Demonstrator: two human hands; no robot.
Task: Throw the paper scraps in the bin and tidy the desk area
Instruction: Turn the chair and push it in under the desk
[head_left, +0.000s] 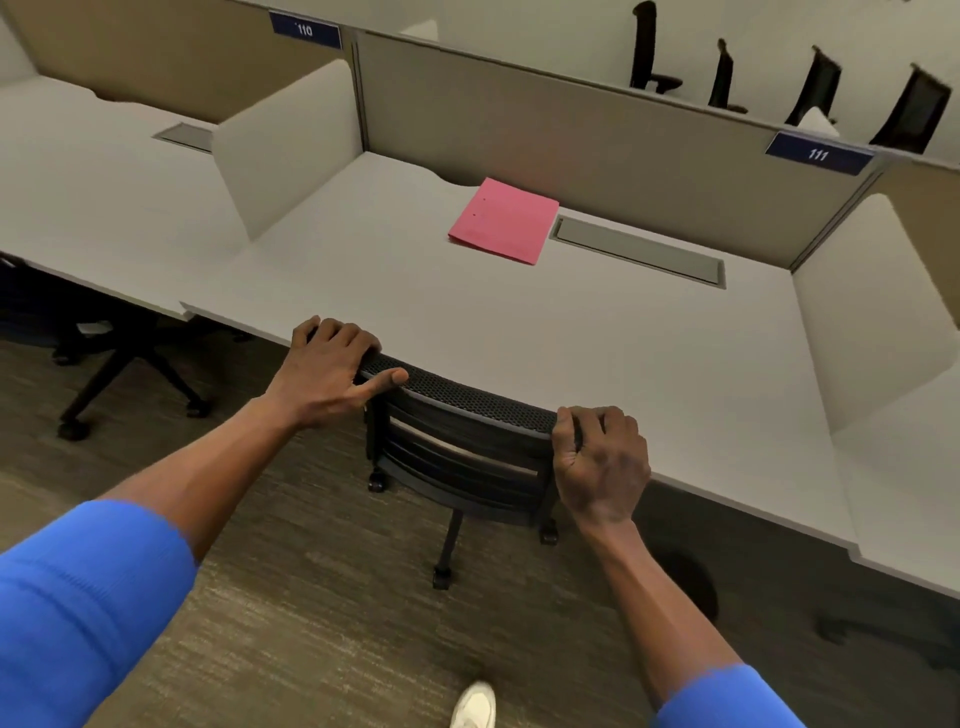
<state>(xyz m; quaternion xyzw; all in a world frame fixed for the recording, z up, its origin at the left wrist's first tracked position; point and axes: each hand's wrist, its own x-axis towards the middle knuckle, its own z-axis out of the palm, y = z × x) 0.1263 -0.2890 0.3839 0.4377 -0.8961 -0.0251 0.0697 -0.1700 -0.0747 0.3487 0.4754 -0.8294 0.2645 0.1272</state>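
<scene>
Right now both of your hands are on the chair (457, 415), gripping the top rail of its mesh backrest. Your left hand (332, 371) is curled over the rail's left end with the index finger stretched along it; your right hand (597, 462) is closed over the right end. The rail runs from about 10 o'clock to 4 o'clock, parallel with the desk (597, 353) edge it sits against, and the seat looks tucked beneath.

No paper scraps or bin show in this view. All that lies on the desk is the pink folder (504, 221), flat near the back panel, at about 12 o'clock from the chair. Its long axis points from 11 to 5 o'clock, askew to the cable tray (639, 249) just beside it on the right. Both hands are well apart from it, with the left perhaps slightly nearer. I judge the chair step almost done, so squaring that folder likely calls for a forward reach over the backrest.
</scene>
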